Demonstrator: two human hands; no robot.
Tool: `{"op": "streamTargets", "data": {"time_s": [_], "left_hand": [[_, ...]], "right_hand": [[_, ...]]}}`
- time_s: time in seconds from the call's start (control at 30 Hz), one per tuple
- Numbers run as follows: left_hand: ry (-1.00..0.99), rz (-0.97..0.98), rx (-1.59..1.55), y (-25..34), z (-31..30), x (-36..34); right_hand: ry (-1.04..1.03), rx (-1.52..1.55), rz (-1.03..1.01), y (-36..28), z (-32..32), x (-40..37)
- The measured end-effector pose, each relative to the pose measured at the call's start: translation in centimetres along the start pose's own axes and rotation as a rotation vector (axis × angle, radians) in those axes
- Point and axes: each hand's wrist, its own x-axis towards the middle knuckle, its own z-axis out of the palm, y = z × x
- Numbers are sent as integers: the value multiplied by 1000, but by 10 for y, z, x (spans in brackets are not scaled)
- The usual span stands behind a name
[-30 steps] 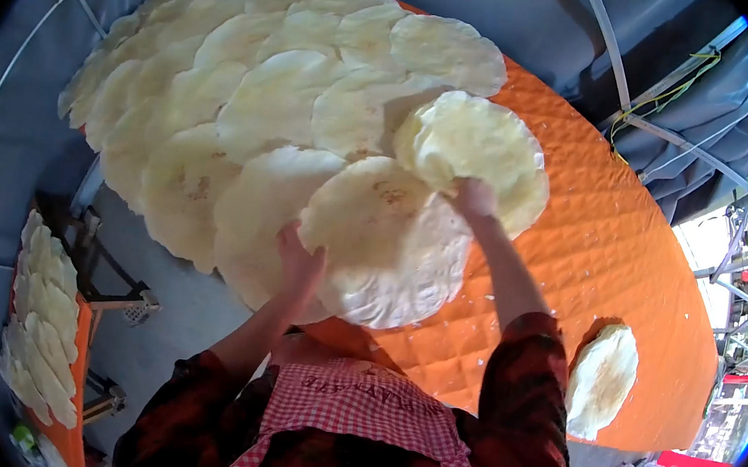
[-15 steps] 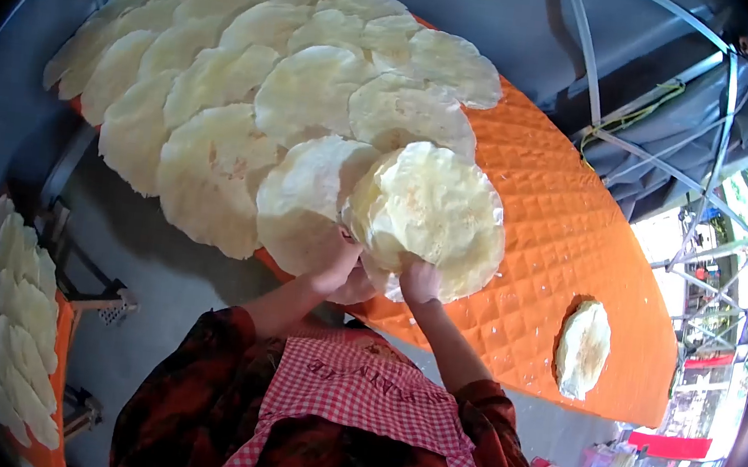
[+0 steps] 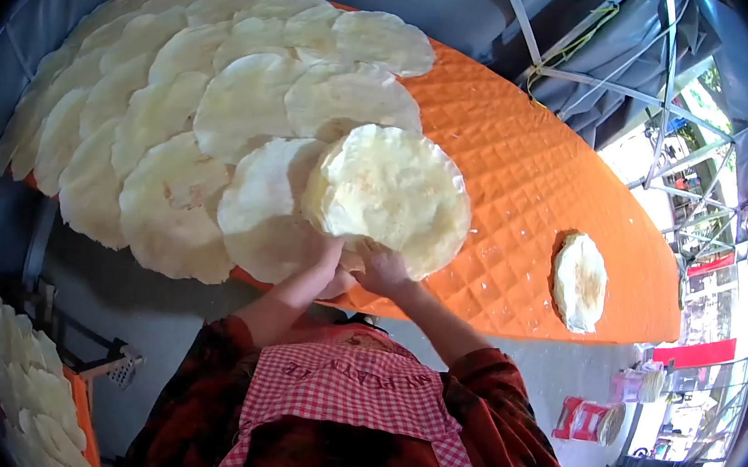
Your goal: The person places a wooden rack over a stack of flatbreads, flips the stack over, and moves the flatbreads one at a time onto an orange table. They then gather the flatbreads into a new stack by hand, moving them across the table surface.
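A stack of thin, pale round wafers (image 3: 392,194) is gripped at its near edge by both hands. My left hand (image 3: 327,261) holds the lower left rim and my right hand (image 3: 381,271) the lower right rim, side by side. The stack hovers over the near edge of an orange quilted mat (image 3: 535,177). Many similar round wafers (image 3: 196,105) lie overlapping in rows across the mat's left half, right beside the held stack.
A small separate pile of wafers (image 3: 580,281) lies on the mat's right end. Another orange tray of wafers (image 3: 29,389) stands at lower left. Metal poles and dark tarpaulin (image 3: 591,74) rise behind. Red packets (image 3: 587,420) sit on the ground at right.
A second ago my left hand rested on a laid wafer while my right held the stack out. Both hands have since come together on the stack's near edge, drawn closer to my body.
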Motion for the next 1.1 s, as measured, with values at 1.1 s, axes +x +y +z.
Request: {"op": "streamTargets", "data": {"time_s": [1.1], "left_hand": [[-80,-107,-367,123,-7,-79]], "right_hand": [[165,-251,-90,-6,-26,-9]]}}
